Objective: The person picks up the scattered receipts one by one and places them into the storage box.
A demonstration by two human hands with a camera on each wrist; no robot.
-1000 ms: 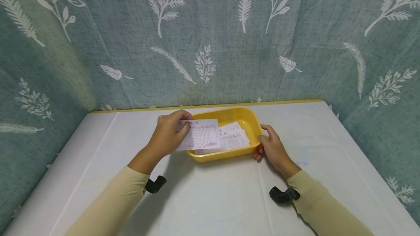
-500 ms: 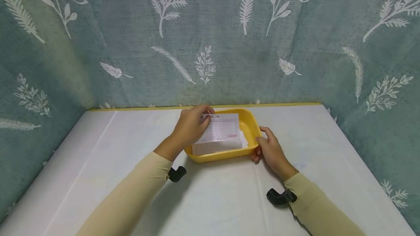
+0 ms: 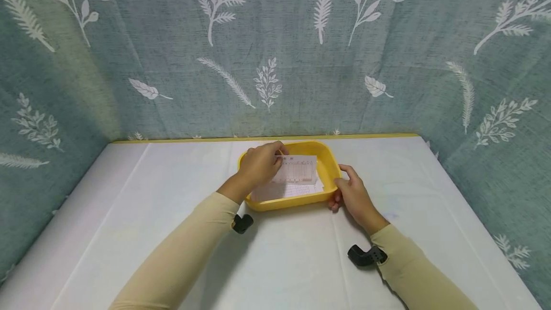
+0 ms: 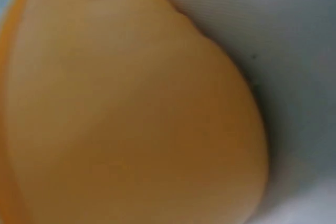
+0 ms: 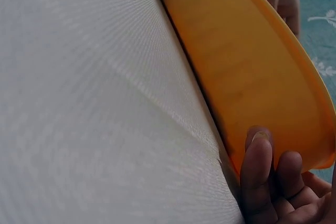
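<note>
A yellow plastic basket (image 3: 292, 201) rests on the white tablecloth, with printed paper slips (image 3: 297, 189) lying inside it. My left hand (image 3: 260, 164) reaches over its left end and pinches a receipt slip (image 3: 301, 169) by its left edge, low inside the basket. The slip is printed with a red grid. At the basket's right end my right hand (image 3: 355, 193) grips the rim, thumb on top and fingers below. In the right wrist view, curled fingers (image 5: 258, 174) press against the yellow outer wall. The left wrist view is filled mostly by the basket's wall (image 4: 131, 103).
The white-covered table (image 3: 292, 262) extends around the basket on all sides. A leaf-patterned teal cloth (image 3: 181, 51) hangs behind and at both sides, with a yellow strip (image 3: 193, 139) along the table's back edge.
My left hand has carried the slip rightward from the basket's left edge and lowered it over the other slips. My right hand has kept its grip on the rim.
</note>
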